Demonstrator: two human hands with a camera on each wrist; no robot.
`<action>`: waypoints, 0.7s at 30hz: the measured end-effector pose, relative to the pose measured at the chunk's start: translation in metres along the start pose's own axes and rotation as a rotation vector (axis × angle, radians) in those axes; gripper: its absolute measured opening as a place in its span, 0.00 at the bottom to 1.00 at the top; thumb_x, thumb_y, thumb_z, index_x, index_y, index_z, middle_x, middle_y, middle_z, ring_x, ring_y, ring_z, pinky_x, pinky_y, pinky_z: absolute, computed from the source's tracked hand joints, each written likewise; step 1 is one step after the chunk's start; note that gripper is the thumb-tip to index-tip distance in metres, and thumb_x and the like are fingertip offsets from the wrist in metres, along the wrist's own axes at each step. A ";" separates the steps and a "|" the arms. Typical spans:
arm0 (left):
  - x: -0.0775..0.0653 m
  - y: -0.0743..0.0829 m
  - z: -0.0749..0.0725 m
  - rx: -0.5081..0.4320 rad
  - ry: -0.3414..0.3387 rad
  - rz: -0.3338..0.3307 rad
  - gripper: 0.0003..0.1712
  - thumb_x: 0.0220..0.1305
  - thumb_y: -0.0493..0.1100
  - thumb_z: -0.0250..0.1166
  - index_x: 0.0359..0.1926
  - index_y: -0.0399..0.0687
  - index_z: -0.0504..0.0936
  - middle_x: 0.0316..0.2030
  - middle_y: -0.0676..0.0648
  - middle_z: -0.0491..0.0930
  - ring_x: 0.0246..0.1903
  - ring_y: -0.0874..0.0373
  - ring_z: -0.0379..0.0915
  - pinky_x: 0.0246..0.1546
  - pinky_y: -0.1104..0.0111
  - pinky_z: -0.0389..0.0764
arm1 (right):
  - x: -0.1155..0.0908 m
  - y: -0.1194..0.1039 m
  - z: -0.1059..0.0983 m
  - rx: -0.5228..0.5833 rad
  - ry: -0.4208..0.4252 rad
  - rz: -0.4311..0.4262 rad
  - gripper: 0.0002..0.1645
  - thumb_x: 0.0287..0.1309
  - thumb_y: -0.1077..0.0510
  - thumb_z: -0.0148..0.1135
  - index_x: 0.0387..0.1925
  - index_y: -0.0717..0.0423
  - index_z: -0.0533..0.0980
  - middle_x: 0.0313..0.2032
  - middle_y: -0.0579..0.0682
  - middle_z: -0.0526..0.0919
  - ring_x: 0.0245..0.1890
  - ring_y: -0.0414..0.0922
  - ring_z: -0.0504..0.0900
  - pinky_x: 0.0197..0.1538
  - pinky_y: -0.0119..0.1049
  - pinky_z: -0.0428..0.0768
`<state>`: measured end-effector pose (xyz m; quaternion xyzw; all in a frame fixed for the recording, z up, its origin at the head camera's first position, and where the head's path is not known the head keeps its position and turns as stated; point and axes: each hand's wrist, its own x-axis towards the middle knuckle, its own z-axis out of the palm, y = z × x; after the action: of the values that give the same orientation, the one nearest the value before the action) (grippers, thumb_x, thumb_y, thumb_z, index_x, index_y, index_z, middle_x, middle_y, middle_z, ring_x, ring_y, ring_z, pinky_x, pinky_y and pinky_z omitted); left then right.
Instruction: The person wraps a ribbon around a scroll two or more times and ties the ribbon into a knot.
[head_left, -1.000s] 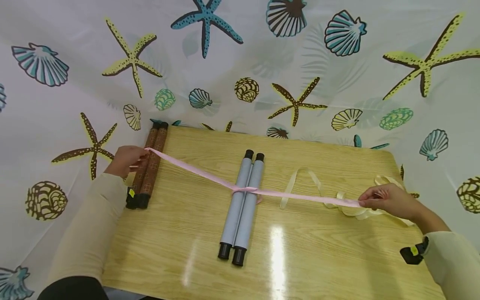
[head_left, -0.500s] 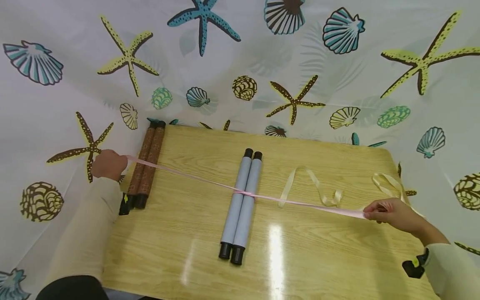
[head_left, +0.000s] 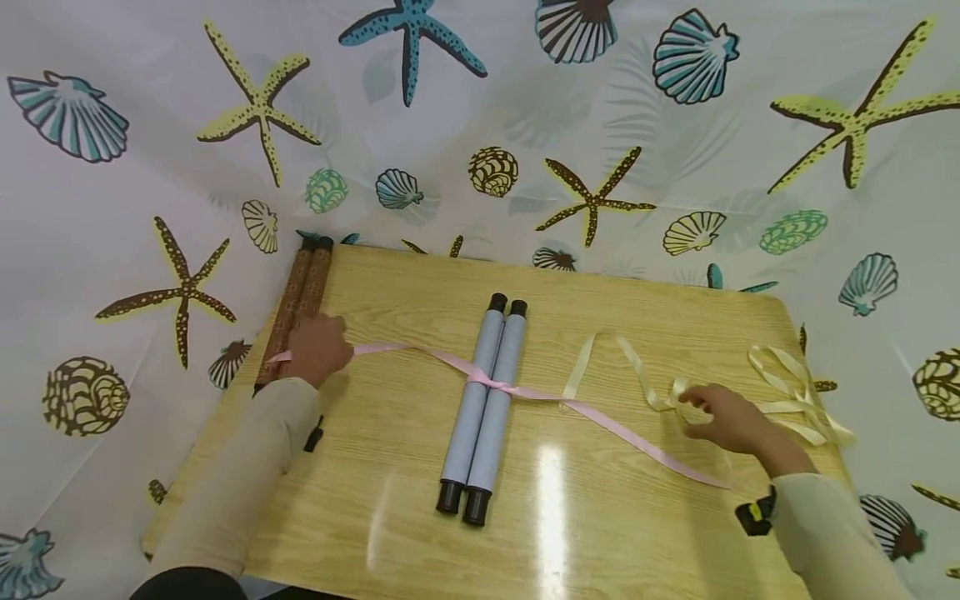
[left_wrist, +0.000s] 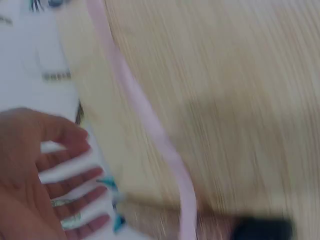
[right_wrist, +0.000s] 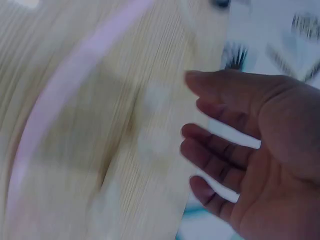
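Observation:
Two pale blue-grey scrolls [head_left: 495, 350] with black end caps lie side by side mid-table. A pink ribbon [head_left: 626, 433] crosses them, knotted around their middle, its two tails running left and right. My left hand [head_left: 318, 348] hovers above the left tail beside the brown scrolls; in the left wrist view its fingers [left_wrist: 75, 182] are spread and hold nothing, apart from the ribbon. My right hand [head_left: 727, 419] is over the right side of the table, above the cream ribbon. Relaxed, slightly bent fingers [right_wrist: 215, 155] with nothing between them show in the right wrist view.
Two patterned brown scrolls [head_left: 300, 287] with dark ends lie along the table's left edge, under the pink ribbon's end. A loose cream ribbon [head_left: 633, 362] curls over the right side of the wooden table [head_left: 615, 533]. A seashell-print cloth [head_left: 450, 83] hangs behind.
Both hands have let go of the pink ribbon and moved inward. The ribbon, stretched taut before, now lies slack, its right tail curving toward the front.

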<state>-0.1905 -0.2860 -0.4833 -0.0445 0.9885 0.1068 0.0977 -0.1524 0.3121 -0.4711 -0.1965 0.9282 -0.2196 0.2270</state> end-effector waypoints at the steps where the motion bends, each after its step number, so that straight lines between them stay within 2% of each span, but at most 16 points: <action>1: 0.003 0.017 0.008 0.007 -0.006 0.087 0.22 0.66 0.38 0.53 0.59 0.38 0.78 0.57 0.30 0.76 0.54 0.29 0.73 0.49 0.36 0.76 | 0.012 -0.017 0.005 -0.003 0.039 -0.043 0.28 0.61 0.57 0.67 0.57 0.71 0.74 0.53 0.70 0.79 0.50 0.66 0.79 0.49 0.57 0.80; 3: 0.007 0.051 0.023 -0.017 -0.047 0.229 0.23 0.69 0.37 0.52 0.64 0.41 0.76 0.62 0.35 0.75 0.61 0.33 0.72 0.55 0.38 0.75 | 0.038 -0.049 0.019 0.020 0.094 -0.134 0.23 0.65 0.58 0.64 0.57 0.67 0.75 0.53 0.66 0.81 0.49 0.61 0.80 0.50 0.55 0.80; 5: 0.011 0.077 0.039 -0.045 -0.069 0.348 0.23 0.72 0.36 0.50 0.65 0.42 0.75 0.65 0.37 0.74 0.65 0.35 0.69 0.61 0.41 0.72 | 0.063 -0.077 0.035 0.047 0.114 -0.191 0.21 0.68 0.57 0.61 0.58 0.65 0.76 0.55 0.62 0.81 0.46 0.55 0.82 0.48 0.50 0.81; 8: 0.013 0.100 0.061 -0.099 -0.087 0.438 0.22 0.74 0.35 0.50 0.65 0.42 0.74 0.65 0.39 0.75 0.66 0.39 0.69 0.65 0.45 0.71 | 0.096 -0.104 0.060 0.069 0.128 -0.212 0.22 0.70 0.56 0.58 0.61 0.62 0.75 0.58 0.60 0.81 0.41 0.49 0.82 0.43 0.44 0.80; 10: 0.013 0.109 0.072 -0.092 -0.084 0.457 0.21 0.74 0.35 0.51 0.64 0.44 0.76 0.63 0.41 0.78 0.64 0.41 0.72 0.65 0.46 0.72 | 0.112 -0.114 0.074 0.063 0.127 -0.199 0.23 0.70 0.55 0.57 0.62 0.60 0.75 0.59 0.59 0.81 0.38 0.47 0.82 0.41 0.42 0.80; 12: 0.013 0.115 0.079 -0.072 -0.086 0.455 0.19 0.74 0.36 0.53 0.62 0.46 0.78 0.61 0.43 0.80 0.62 0.42 0.74 0.63 0.45 0.72 | 0.121 -0.119 0.084 0.045 0.122 -0.181 0.22 0.70 0.54 0.58 0.61 0.59 0.76 0.58 0.58 0.82 0.41 0.49 0.84 0.44 0.45 0.81; 16: 0.014 0.120 0.083 -0.019 -0.072 0.426 0.15 0.75 0.41 0.55 0.57 0.51 0.82 0.55 0.46 0.84 0.58 0.43 0.75 0.62 0.43 0.69 | 0.129 -0.120 0.091 0.005 0.129 -0.157 0.19 0.68 0.55 0.60 0.57 0.57 0.79 0.52 0.54 0.86 0.51 0.54 0.85 0.52 0.51 0.81; 17: 0.015 0.119 0.083 -0.008 -0.059 0.418 0.13 0.74 0.42 0.56 0.54 0.52 0.83 0.54 0.47 0.85 0.57 0.44 0.76 0.62 0.43 0.69 | 0.130 -0.119 0.090 0.001 0.134 -0.155 0.18 0.68 0.56 0.60 0.56 0.56 0.79 0.50 0.53 0.87 0.51 0.54 0.85 0.51 0.51 0.81; 21: 0.018 0.111 0.077 0.019 -0.020 0.405 0.09 0.73 0.45 0.59 0.45 0.54 0.86 0.45 0.50 0.86 0.52 0.48 0.78 0.60 0.45 0.70 | 0.132 -0.117 0.084 -0.007 0.145 -0.149 0.14 0.67 0.57 0.62 0.51 0.55 0.82 0.40 0.50 0.88 0.41 0.49 0.85 0.41 0.44 0.81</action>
<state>-0.2061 -0.1626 -0.5381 0.1572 0.9771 0.1155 0.0846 -0.1872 0.1274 -0.5248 -0.2495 0.9257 -0.2463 0.1416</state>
